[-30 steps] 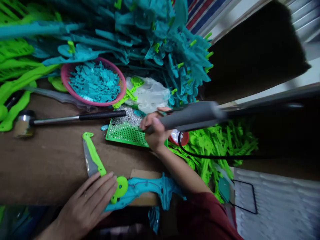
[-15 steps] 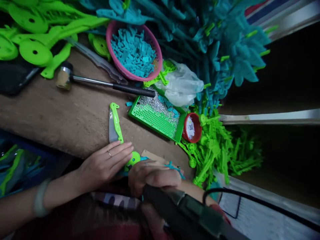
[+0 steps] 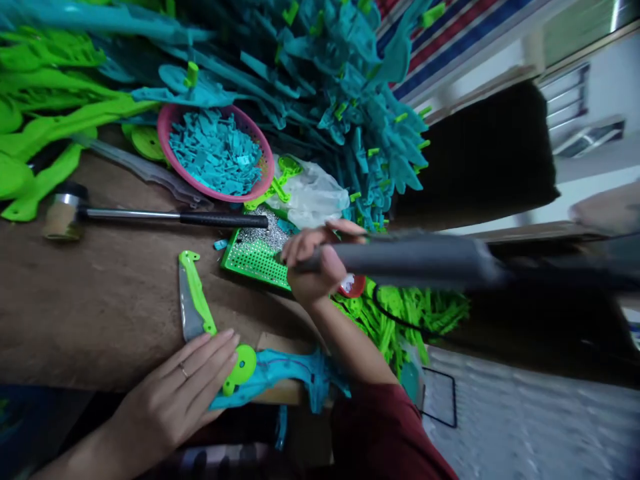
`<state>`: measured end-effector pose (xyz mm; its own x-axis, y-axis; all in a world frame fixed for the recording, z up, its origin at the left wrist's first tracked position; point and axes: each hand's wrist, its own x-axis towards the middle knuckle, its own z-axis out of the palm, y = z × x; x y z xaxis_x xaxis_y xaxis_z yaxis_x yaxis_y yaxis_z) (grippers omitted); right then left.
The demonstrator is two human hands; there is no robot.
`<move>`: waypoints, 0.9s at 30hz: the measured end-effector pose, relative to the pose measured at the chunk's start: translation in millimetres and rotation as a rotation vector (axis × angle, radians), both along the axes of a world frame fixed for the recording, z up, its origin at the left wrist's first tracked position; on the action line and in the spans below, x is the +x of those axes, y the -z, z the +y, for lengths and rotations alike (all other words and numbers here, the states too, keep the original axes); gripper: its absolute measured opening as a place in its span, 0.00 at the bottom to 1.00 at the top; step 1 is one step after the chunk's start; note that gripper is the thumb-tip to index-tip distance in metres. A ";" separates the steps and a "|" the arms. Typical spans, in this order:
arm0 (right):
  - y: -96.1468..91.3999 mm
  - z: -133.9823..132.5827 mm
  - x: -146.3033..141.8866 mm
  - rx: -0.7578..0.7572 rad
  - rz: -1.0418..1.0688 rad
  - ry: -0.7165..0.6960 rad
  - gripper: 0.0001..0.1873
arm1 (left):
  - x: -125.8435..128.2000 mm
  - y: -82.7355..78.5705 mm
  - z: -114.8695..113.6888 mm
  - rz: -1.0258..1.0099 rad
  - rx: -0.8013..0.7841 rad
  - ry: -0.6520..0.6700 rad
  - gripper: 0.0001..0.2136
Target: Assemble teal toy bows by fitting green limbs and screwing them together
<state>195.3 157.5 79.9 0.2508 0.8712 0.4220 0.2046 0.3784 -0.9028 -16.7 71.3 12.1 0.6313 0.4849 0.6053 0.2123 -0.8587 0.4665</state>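
My left hand [image 3: 177, 393] lies with its fingers stretched flat and close together over a bright green plastic piece and the near end of a teal plastic part [image 3: 277, 367]. A green disc [image 3: 245, 363] shows beside its fingertips, on top of the teal part. Above the fingers juts a grey translucent blade with a green edge strip [image 3: 195, 293]. My right hand [image 3: 313, 267] is raised over the green tray, its fingers wrapped round a dark grey corded electric screwdriver [image 3: 410, 260]. The tool points right and is blurred; its tip cannot be made out.
A green perforated tray [image 3: 255, 270] holds small silvery screws. A hammer [image 3: 133, 215] lies with its handle over it. Behind stands a pink basket [image 3: 165, 143] of teal bits. Teal parts [image 3: 320, 87] are piled at the back, with green parts [image 3: 395, 307] and a red cup [image 3: 357, 287] at right.
My right hand has lifted the screwdriver up and away from the teal part, which now shows. The view has shifted right; my left hand stays on the pieces.
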 end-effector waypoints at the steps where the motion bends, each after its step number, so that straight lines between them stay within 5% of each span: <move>1: 2.8 15.2 3.8 0.068 0.086 0.037 0.06 | 0.5 0.5 -0.9 0.008 0.002 -0.001 0.18; 5: 19.5 43.2 8.3 0.117 0.176 0.048 0.11 | -1.1 4.0 -2.2 0.068 0.032 0.017 0.20; 11: 24.9 36.3 8.0 0.124 0.157 -0.034 0.11 | -4.2 2.2 -0.1 0.127 0.059 0.034 0.23; 17: 26.8 41.4 6.6 0.094 0.152 0.036 0.11 | -3.5 0.5 -1.2 0.111 0.073 0.030 0.21; 23: -12.9 13.0 -14.5 0.121 0.224 0.036 0.10 | -3.9 -0.7 -6.2 0.126 0.103 -0.036 0.17; 27: -36.8 -35.6 -49.4 -0.013 0.235 -0.229 0.17 | -3.9 0.9 -10.6 0.123 0.110 -0.059 0.16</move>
<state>145.9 121.8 116.7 0.1367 0.9213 0.3642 -0.0994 0.3785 -0.9202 -20.6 60.7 11.2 0.6762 0.4582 0.5769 0.3129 -0.8876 0.3381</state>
